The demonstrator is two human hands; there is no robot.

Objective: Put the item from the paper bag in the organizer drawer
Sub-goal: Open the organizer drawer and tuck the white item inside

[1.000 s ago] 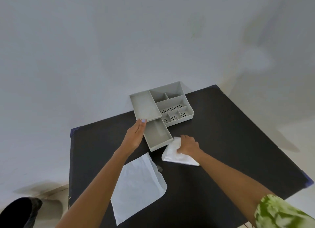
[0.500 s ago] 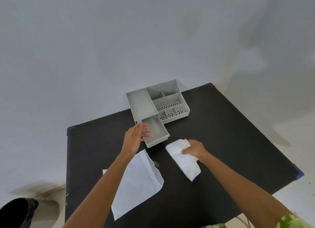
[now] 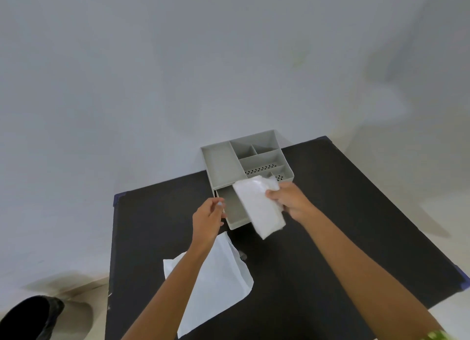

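A grey organizer [image 3: 221, 165] with several compartments stands at the far edge of the black table [image 3: 356, 225]. Its drawer [image 3: 232, 210] is pulled out toward me and looks empty. My right hand [image 3: 290, 199] holds a white folded cloth-like item [image 3: 256, 205] in the air, over the drawer's right side. My left hand [image 3: 208, 219] hovers at the drawer's left front corner, fingers loosely curled, holding nothing. The white paper bag [image 3: 218, 281] lies flat on the table under my left forearm.
A white wall rises right behind the organizer. The table's far corners carry blue tape [image 3: 117, 198]. A dark rounded object [image 3: 30, 319] sits on the floor at the lower left. A small dark mark [image 3: 243, 256] lies beside the bag.
My right hand lifted the white item off the table and carried it up over the open drawer. My left hand drew back from the organizer to the drawer's front corner.
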